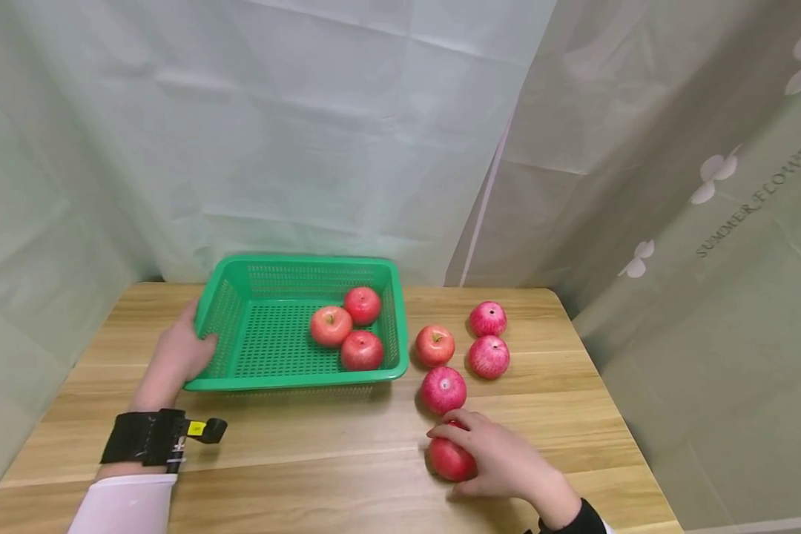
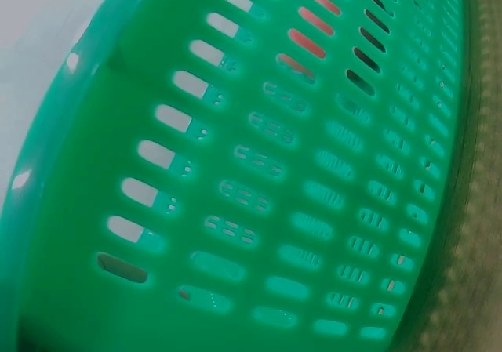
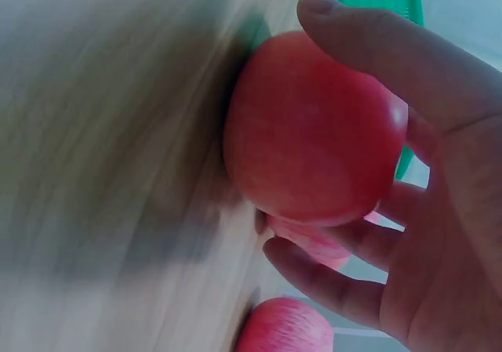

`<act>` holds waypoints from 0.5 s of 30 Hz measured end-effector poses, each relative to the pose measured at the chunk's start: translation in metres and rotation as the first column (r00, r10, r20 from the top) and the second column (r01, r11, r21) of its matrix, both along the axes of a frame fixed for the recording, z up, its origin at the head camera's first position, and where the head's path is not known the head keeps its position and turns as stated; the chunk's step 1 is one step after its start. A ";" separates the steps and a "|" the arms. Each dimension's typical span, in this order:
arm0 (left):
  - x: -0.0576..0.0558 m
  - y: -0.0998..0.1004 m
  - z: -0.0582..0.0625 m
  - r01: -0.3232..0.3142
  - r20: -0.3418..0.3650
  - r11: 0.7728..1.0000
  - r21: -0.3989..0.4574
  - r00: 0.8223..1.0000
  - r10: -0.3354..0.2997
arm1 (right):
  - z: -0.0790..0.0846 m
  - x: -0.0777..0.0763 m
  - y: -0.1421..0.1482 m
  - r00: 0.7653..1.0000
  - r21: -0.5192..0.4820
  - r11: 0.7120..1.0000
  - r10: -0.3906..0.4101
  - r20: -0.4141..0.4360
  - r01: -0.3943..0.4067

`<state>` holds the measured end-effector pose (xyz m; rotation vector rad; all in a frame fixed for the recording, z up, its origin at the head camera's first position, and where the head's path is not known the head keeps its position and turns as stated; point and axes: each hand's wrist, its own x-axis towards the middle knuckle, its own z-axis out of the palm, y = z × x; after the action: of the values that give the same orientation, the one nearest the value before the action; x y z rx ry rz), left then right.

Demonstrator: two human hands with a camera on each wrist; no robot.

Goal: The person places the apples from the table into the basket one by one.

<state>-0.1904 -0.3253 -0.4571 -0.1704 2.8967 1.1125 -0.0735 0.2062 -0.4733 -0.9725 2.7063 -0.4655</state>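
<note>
A green plastic basket (image 1: 294,383) with slotted walls stands at the back left of the table. My left hand (image 1: 183,348) grips its left side, thumb over the rim; the left wrist view shows only the perforated wall (image 2: 259,132) close up. In the basket's right half lie a lighter red apple (image 1: 330,326) and two darker red apples (image 1: 363,305) (image 1: 362,351). At the front right, my right hand (image 1: 500,452) holds a red apple (image 3: 314,132), thumb on one side and curled fingers on the other. The apple is right at the table surface.
Right of the basket, a red apple (image 1: 434,345) and a streaked pink apple (image 1: 443,389) lie near my right hand. Two more streaked pink apples (image 1: 488,319) (image 1: 489,357) lie farther right. A pale curtain (image 1: 347,148) hangs behind the wooden table (image 1: 294,460).
</note>
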 end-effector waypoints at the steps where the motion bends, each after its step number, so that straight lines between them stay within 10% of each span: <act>1: 0.000 0.000 0.000 0.001 0.000 1.000 -0.002 1.000 -0.001 | -0.001 0.000 0.000 1.000 -0.002 1.000 0.001 0.005 -0.001; 15: 0.000 -0.001 -0.001 0.004 -0.011 1.000 0.003 1.000 -0.004 | -0.009 0.003 -0.007 1.000 -0.005 1.000 -0.005 0.003 0.005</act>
<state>-0.1900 -0.3259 -0.4578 -0.1585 2.9036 1.1200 -0.0708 0.1995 -0.4822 -0.9655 2.7068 -0.4742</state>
